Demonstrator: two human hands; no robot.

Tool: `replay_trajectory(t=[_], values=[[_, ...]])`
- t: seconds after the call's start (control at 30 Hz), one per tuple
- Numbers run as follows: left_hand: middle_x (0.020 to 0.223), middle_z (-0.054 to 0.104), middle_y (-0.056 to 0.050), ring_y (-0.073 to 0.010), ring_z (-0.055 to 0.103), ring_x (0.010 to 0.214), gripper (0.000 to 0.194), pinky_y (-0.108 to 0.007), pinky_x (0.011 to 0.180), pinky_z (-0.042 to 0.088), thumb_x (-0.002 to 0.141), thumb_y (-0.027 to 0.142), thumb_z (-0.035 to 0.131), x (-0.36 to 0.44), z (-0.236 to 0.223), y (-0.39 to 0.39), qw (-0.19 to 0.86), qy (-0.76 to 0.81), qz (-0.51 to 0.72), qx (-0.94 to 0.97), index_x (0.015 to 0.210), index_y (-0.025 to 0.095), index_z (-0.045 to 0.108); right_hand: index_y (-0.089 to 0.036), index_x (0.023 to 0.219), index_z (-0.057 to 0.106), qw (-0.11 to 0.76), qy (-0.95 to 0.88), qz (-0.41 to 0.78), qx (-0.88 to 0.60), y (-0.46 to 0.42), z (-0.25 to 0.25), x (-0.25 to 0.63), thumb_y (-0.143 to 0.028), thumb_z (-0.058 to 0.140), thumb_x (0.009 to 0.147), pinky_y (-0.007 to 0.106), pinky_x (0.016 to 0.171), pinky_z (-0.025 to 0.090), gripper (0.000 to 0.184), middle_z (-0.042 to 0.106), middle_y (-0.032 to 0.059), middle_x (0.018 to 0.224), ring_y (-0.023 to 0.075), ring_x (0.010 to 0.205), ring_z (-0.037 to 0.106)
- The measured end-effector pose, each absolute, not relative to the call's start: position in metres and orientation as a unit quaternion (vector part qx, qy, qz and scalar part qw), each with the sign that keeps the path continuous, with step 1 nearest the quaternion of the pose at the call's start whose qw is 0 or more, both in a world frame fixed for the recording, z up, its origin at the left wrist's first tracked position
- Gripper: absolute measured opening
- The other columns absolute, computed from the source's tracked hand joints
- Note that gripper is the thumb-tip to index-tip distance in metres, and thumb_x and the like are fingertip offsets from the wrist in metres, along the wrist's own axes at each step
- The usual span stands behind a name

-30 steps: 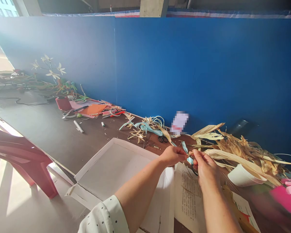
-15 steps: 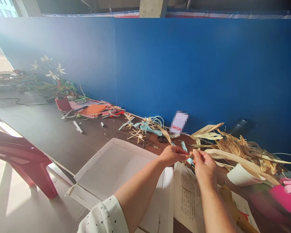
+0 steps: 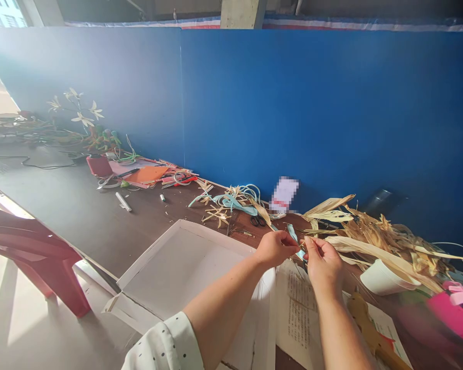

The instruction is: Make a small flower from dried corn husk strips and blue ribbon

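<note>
My left hand (image 3: 274, 248) and my right hand (image 3: 323, 262) meet above the table, fingers pinched on a small piece made of dried straw-coloured strips and a light blue ribbon (image 3: 293, 234). The blue strip sticks up between the two hands. Under the hands lies a printed paper sheet (image 3: 298, 313). Both forearms reach in from the bottom; the left one has a white dotted sleeve.
A flat white cardboard box (image 3: 177, 267) lies left of the hands. Dried husk leaves (image 3: 378, 239), a white cup (image 3: 384, 280) and pink paper (image 3: 453, 313) sit at the right. Black scissors (image 3: 259, 221), ribbon scraps, coloured paper and paper flowers (image 3: 81, 110) line the blue partition. A red chair (image 3: 38, 257) stands left.
Both hands have shifted slightly up and left while they keep pinching the straw and ribbon piece. Nothing else on the table has moved.
</note>
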State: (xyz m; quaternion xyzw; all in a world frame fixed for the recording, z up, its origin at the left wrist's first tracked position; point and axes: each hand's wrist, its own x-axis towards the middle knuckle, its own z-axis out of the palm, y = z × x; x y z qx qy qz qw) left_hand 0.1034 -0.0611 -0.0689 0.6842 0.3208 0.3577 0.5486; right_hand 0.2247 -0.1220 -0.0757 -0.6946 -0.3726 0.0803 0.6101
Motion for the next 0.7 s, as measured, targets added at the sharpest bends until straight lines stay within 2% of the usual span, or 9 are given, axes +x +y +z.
replay_trajectory(t=[0.17, 0.3, 0.5, 0.7], values=[[0.067, 0.059, 0.002, -0.0073, 0.047, 0.059, 0.026, -0.019, 0.055, 0.035, 0.063, 0.029, 0.072, 0.1057, -0.0709, -0.0595, 0.558, 0.326, 0.345, 0.681, 0.084, 0.014, 0.066, -0.016, 0.089, 0.069, 0.595, -0.386, 0.069, -0.701, -0.1217, -0.0767, 0.2258, -0.064, 0.063, 0.068, 0.029, 0.054, 0.040, 0.052, 0.067, 0.0071, 0.072, 0.0164, 0.053, 0.051], [0.069, 0.061, 0.002, -0.0077, 0.049, 0.059, 0.027, -0.020, 0.056, 0.037, 0.063, 0.028, 0.071, 0.1056, -0.0733, -0.0561, 0.563, 0.328, 0.324, 0.686, 0.087, 0.015, 0.068, -0.015, 0.087, 0.070, 0.586, -0.395, 0.064, -0.705, -0.1216, -0.0759, 0.2260, -0.065, 0.060, 0.070, 0.028, 0.052, 0.038, 0.054, 0.063, 0.0052, 0.061, 0.0157, 0.050, 0.049], [0.065, 0.061, 0.001, -0.0087, 0.049, 0.058, 0.018, -0.021, 0.057, 0.037, 0.065, 0.028, 0.069, 0.1047, -0.0751, -0.0540, 0.547, 0.331, 0.318, 0.700, 0.076, 0.014, 0.071, -0.015, 0.085, 0.071, 0.579, -0.404, 0.076, -0.704, -0.1235, -0.0737, 0.2234, -0.065, 0.062, 0.070, 0.028, 0.051, 0.037, 0.053, 0.059, 0.0031, 0.054, 0.0156, 0.047, 0.047], [0.064, 0.061, 0.001, -0.0077, 0.048, 0.057, 0.014, -0.020, 0.057, 0.037, 0.065, 0.025, 0.069, 0.1027, -0.0715, -0.0547, 0.579, 0.335, 0.322, 0.670, 0.072, 0.013, 0.070, -0.015, 0.089, 0.071, 0.592, -0.404, 0.094, -0.691, -0.1219, -0.0776, 0.2229, -0.064, 0.062, 0.070, 0.027, 0.049, 0.036, 0.053, 0.062, 0.0035, 0.058, 0.0142, 0.046, 0.046]])
